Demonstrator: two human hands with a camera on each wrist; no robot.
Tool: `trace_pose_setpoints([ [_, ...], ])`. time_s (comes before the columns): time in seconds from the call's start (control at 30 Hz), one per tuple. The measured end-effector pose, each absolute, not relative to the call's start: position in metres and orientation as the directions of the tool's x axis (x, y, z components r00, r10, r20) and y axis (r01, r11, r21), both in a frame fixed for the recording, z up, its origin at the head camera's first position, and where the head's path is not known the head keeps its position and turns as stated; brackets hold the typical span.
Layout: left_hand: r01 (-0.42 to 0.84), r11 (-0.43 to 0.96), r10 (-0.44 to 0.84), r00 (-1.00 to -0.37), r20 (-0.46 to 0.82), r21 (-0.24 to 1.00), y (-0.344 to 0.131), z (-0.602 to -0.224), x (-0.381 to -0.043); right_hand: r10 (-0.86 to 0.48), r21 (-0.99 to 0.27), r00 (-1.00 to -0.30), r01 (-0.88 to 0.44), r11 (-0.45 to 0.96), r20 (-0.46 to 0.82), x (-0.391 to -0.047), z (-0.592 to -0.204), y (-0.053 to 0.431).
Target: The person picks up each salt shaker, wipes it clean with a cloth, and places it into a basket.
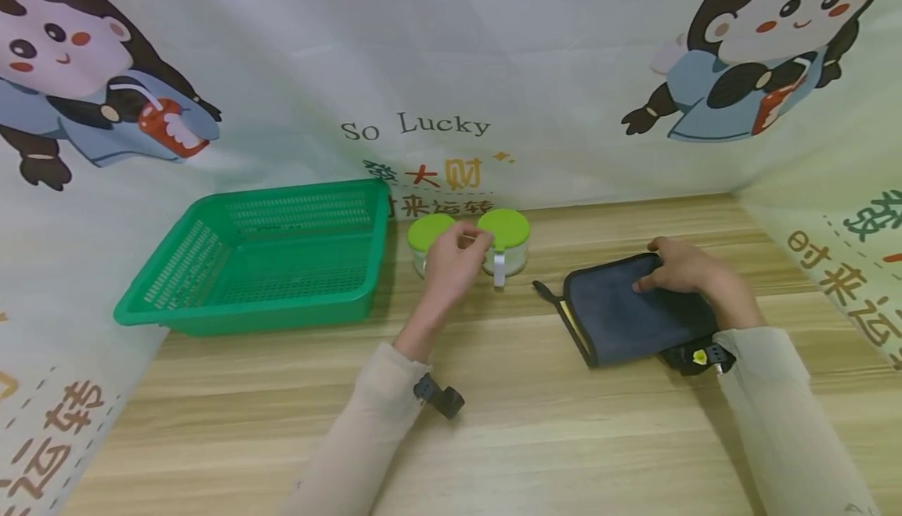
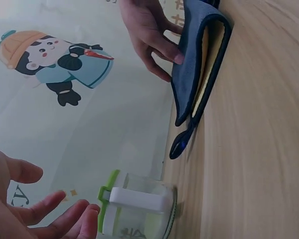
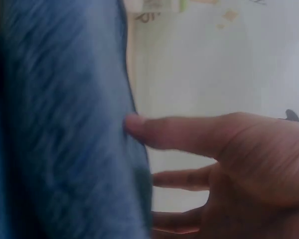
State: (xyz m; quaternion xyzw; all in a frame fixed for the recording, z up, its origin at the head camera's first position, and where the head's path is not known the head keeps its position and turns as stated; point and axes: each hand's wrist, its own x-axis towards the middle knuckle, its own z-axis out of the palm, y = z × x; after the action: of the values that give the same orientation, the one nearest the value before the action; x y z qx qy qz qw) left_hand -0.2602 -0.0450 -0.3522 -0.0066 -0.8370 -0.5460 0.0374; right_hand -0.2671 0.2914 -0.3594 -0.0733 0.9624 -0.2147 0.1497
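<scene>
My right hand (image 1: pixel 683 269) holds a folded blue-grey cloth (image 1: pixel 627 316) at its far edge, thumb on top and the other fingers behind. The cloth has dark edging, a yellow inner side and a hanging loop (image 2: pixel 182 144). In the right wrist view, the thumb (image 3: pixel 174 133) touches the cloth (image 3: pixel 74 119). My left hand (image 1: pixel 454 261) hovers by two clear jars with green lids, its loosely bent fingers holding nothing. The right jar (image 1: pixel 506 242) shows a white handle; the left jar (image 1: pixel 426 234) is partly hidden behind my hand.
A green plastic basket (image 1: pixel 247 316) with slotted sides stands at the left of the wooden table (image 1: pixel 535 438). Behind the table, and at both sides, hangs a printed white sheet (image 1: pixel 564 109). A small camera sits on each wrist.
</scene>
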Motion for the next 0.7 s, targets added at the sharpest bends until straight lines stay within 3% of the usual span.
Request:
trace_pose_setpoints([
  [0.4,0.034,0.464,0.017,-0.999,0.029,0.885,-0.041,-0.365,-0.264,-0.058,-0.578,-0.957,0.121,0.807,-0.283,-0.273,-0.362,0.297],
  [0.57,0.026,0.486,0.014,-1.0,0.021,0.874,-0.041,-0.369,-0.266,-0.056,-0.656,-0.967,0.127,0.744,-0.25,-0.271,-0.352,0.296],
  [0.7,0.012,0.481,0.014,-1.0,0.006,0.877,-0.041,-0.374,-0.266,-0.131,-0.708,-0.963,0.076,0.703,-0.234,-0.268,-0.343,0.294],
])
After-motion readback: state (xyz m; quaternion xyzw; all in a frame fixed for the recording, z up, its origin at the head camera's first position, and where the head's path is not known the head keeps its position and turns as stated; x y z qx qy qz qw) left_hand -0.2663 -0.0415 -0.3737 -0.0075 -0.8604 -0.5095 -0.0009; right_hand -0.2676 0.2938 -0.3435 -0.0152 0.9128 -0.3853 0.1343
